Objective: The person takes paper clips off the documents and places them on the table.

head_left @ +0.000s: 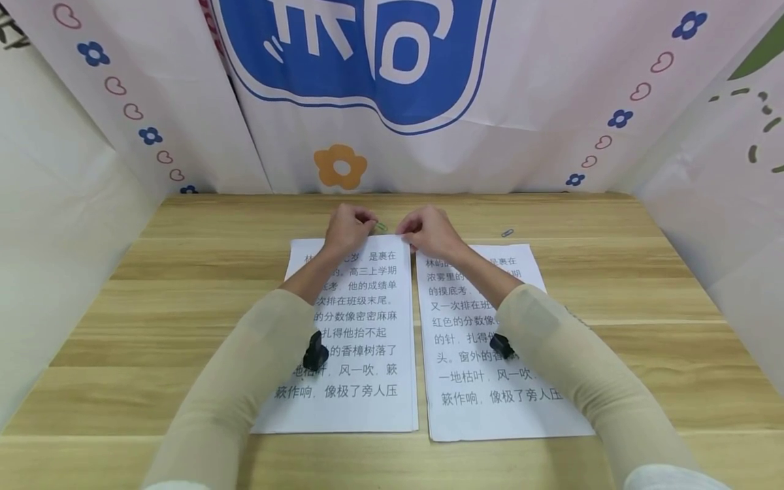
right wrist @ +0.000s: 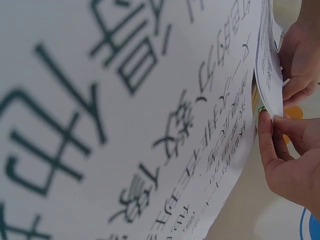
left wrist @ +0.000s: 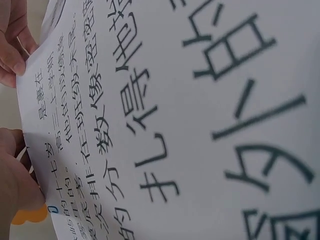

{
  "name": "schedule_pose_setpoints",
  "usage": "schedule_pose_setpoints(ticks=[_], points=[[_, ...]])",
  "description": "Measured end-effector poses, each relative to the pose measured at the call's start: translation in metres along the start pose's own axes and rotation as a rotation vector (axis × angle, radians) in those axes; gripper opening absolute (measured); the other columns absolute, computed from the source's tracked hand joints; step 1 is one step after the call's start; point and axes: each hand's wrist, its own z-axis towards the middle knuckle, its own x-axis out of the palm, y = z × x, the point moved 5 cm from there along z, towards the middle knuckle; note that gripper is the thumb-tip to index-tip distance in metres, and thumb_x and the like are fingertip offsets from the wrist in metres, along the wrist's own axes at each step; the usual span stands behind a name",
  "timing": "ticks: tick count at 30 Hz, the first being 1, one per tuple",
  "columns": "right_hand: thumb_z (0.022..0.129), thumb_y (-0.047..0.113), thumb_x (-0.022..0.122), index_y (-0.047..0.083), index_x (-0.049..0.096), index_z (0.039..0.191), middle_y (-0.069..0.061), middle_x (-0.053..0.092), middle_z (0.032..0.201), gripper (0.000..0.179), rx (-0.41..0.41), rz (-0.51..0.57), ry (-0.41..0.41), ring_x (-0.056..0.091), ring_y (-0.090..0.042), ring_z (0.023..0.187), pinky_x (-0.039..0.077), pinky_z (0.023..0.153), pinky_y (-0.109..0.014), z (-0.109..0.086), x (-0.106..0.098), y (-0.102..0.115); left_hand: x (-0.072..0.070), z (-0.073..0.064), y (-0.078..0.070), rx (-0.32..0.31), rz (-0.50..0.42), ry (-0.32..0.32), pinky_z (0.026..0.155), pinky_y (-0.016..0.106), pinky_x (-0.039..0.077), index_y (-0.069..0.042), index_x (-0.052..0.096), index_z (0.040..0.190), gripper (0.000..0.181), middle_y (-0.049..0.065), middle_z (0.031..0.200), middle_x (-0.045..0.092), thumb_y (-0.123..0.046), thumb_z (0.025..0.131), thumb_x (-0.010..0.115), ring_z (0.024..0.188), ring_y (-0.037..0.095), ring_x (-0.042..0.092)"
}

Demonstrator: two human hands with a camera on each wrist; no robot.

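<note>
White printed sheets (head_left: 373, 340), corner in right hand (head_left: 431, 230)

In the right wrist view, a near sheet (right wrist: 165, 115) of white paper slants away, printed with dark Chinese characters (huge close by, tiny toward its top edge). Just beyond its left edge rise the far sheets (right wrist: 267, 65), also printed and seen almost edge-on. The right hand (right wrist: 295, 162), close to the near sheet's top left corner, pinches the neighbouring corner of the far sheets between thumb and finger. A small green item (right wrist: 261, 108) shows at a fingertip there, too small to name. The left hand (right wrist: 300, 62) has bent fingers beside the far sheets' top edge; its grip is unclear. Behind the hands are an orange patch (right wrist: 293, 112) and a blue patch (right wrist: 314, 220) with a curved blue outline.
</note>
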Motion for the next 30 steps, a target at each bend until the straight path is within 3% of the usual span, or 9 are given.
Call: schedule_pose_setpoints(ticks=[11, 30], points=[[0.094, -0.006, 0.067, -0.004, 0.077, 0.102, -0.017, 0.076, 0.094, 0.013, -0.008, -0.005, 0.001, 0.07, -0.03, 0.074, 0.056, 0.061, -0.023, 0.0011, -0.0003, -0.0007, 0.0061, 0.0028, -0.0008, -0.029, 0.056, -0.022, 0.093, 0.04, 0.052, -0.005, 0.077, 0.104, 0.011, 0.013, 0.104, 0.074, -0.007, 0.099, 0.067, 0.1, 0.027, 0.066], [0.095, -0.006, 0.066, -0.003, 0.078, 0.102, -0.016, 0.075, 0.093, 0.014, 0.002, -0.016, 0.006, 0.068, -0.026, 0.072, 0.054, 0.06, -0.022, 0.0013, 0.0, -0.0001, 0.0099, 0.0052, 0.0028, -0.046, 0.086, -0.017, 0.102, 0.045, 0.047, -0.008, 0.078, 0.105, 0.011, 0.01, 0.108, 0.075, -0.01, 0.099, 0.069, 0.106, 0.027, 0.067]])
